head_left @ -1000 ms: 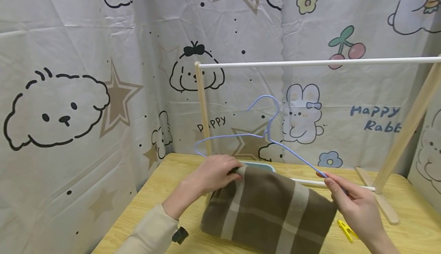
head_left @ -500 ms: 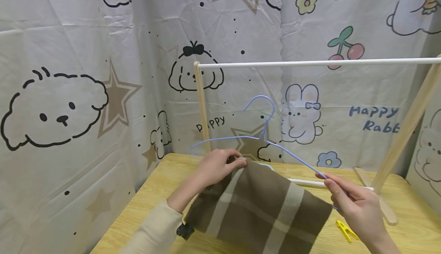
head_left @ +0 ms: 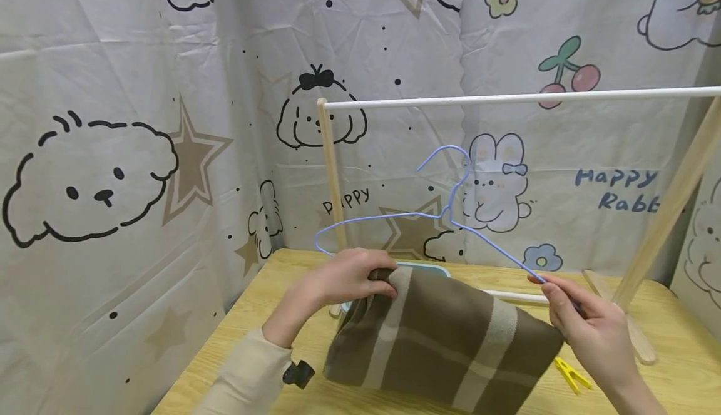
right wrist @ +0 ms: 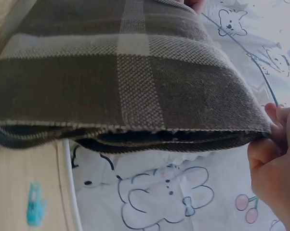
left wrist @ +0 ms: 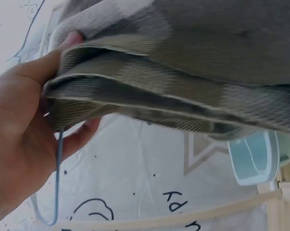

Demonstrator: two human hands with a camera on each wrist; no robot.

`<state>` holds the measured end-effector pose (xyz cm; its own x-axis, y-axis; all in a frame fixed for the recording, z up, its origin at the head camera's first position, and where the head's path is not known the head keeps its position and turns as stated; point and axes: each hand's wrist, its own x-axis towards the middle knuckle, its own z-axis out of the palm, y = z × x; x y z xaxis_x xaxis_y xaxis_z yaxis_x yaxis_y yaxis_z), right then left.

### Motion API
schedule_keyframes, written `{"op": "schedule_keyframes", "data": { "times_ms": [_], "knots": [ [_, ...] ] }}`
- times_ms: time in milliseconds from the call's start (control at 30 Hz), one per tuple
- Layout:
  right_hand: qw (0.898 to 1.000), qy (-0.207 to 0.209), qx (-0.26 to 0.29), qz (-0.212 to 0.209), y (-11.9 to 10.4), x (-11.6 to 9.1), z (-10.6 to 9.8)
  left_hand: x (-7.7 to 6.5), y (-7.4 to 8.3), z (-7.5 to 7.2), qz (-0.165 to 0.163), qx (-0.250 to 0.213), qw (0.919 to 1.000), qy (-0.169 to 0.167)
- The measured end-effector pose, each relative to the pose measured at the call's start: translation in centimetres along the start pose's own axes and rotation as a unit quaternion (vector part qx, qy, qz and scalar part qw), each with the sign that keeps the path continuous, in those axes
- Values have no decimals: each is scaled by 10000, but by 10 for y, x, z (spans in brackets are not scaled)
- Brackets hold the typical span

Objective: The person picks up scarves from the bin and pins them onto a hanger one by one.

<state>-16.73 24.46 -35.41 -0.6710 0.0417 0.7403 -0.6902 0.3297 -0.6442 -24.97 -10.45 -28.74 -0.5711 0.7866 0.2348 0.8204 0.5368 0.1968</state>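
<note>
A folded plaid cloth (head_left: 434, 333), brown with pale stripes, hangs over the lower part of a blue wire hanger (head_left: 417, 215). My left hand (head_left: 355, 277) grips the cloth's upper left edge, thumb on the near side. In the left wrist view, several layers of cloth (left wrist: 150, 77) lie between thumb and fingers, and the hanger wire (left wrist: 58, 154) runs past the fingers. My right hand (head_left: 591, 327) pinches the hanger's right shoulder and the cloth's right corner (right wrist: 260, 127). The hanger's hook points up and to the left; its lower bar is hidden by the cloth.
A wooden rack with a white top rod (head_left: 507, 97) stands behind the hands. On the table (head_left: 248, 340) lies a yellow clothespin (head_left: 571, 374), right of the cloth. A light blue tray (head_left: 425, 270) shows behind the cloth. Printed curtains (head_left: 214, 152) surround the table.
Half a second ago the left hand pulled the cloth's top edge into a peak; that edge now lies flatter and further right. The hanger and right hand have shifted slightly right.
</note>
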Motion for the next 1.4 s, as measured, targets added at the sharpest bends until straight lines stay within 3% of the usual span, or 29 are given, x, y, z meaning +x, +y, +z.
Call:
{"op": "schedule_keyframes", "data": {
  "times_ms": [100, 233, 433, 533, 667, 833, 933, 1067, 1133, 1300, 1400],
  "knots": [
    [9996, -79, -257, -59, -2, 1, 0, 1, 3, 3, -54, 250, 9988, 411],
    [9961, -110, -835, -280, -2, 2, -1, 1, 4, 7, -86, 80, 9976, 677],
    [9923, 315, -545, -1070, 4, 3, -6, 2, -2, 4, 260, -485, 9962, 681],
    [9885, 446, -162, -1439, 6, 3, -12, -1, -5, -1, 232, -531, 9962, 652],
    [9836, 528, 265, -1705, 5, 2, -14, -5, -4, -7, 284, -92, 9973, 668],
    [9782, 691, 472, -1899, 2, 3, -9, 1, 6, -3, 1002, 756, 9904, 586],
    [9774, 753, 461, -1922, 2, 2, -6, 5, 12, 2, 1182, 830, 9884, 474],
    [9796, 682, 236, -1873, 1, -1, -5, 6, 13, 5, 921, 193, 9953, 235],
    [9796, 558, 245, -1912, 0, -2, -5, 7, 11, 5, 736, -247, 9966, 275],
    [9698, 52, 829, -2293, -4, 0, -5, 13, 13, 8, -45, -997, 9891, 1081],
    [9646, -51, 1252, -2323, -5, 1, -6, 16, 17, 9, -549, -637, 9855, 1476]
  ]
}}
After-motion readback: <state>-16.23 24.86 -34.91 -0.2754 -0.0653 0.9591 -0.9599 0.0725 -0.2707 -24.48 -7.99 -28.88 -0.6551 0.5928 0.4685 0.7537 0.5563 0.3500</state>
